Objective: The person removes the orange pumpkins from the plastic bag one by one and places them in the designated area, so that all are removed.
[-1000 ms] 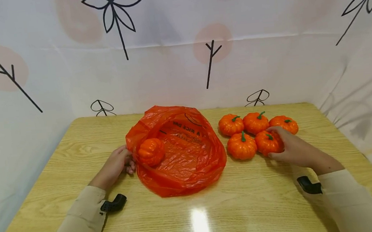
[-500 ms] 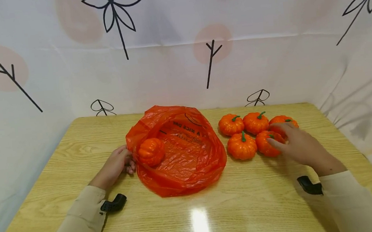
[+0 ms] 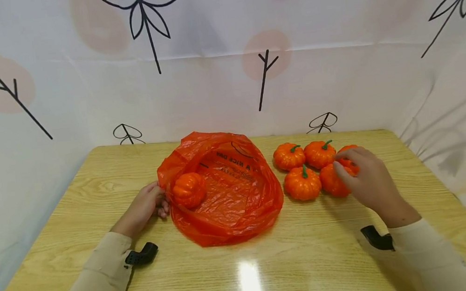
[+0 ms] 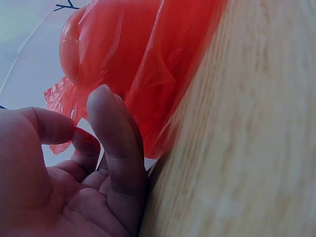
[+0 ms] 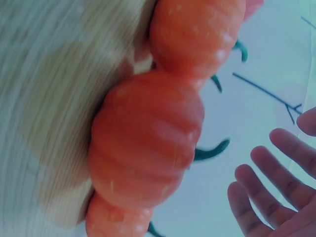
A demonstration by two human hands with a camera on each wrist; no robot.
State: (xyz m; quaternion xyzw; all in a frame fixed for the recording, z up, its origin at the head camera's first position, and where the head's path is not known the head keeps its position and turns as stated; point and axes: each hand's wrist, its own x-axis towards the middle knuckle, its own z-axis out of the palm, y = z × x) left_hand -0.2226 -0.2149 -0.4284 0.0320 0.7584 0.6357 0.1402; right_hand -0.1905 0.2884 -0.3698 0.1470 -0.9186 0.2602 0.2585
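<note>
My left hand [image 3: 144, 208] pinches the rim of a red plastic bag [image 3: 231, 216] between thumb and finger. The left wrist view shows that pinch at a twisted fold of the bag [image 4: 133, 54]. Inside the bag's wide mouth, against its left side, sits one small orange pumpkin [image 3: 189, 189]. My right hand [image 3: 369, 181] hovers over the right end of a pumpkin group, holding nothing. Its fingers [image 5: 274, 195] are spread apart from the nearest pumpkin [image 5: 148, 140] in the right wrist view. In the head view it partly hides the front right pumpkin [image 3: 332, 182] and the back right pumpkin [image 3: 350, 166].
Three more pumpkins with green stems stand beside the bag: a back left pumpkin [image 3: 289, 156], a back middle pumpkin [image 3: 319, 154] and a front left pumpkin [image 3: 302, 184]. All rest on a wooden table [image 3: 195, 280]. A patterned cloth [image 3: 210, 86] hangs behind it.
My right hand has let go of the front right pumpkin and risen off it, ending above the back right one. The left hand and the bag stay in place.
</note>
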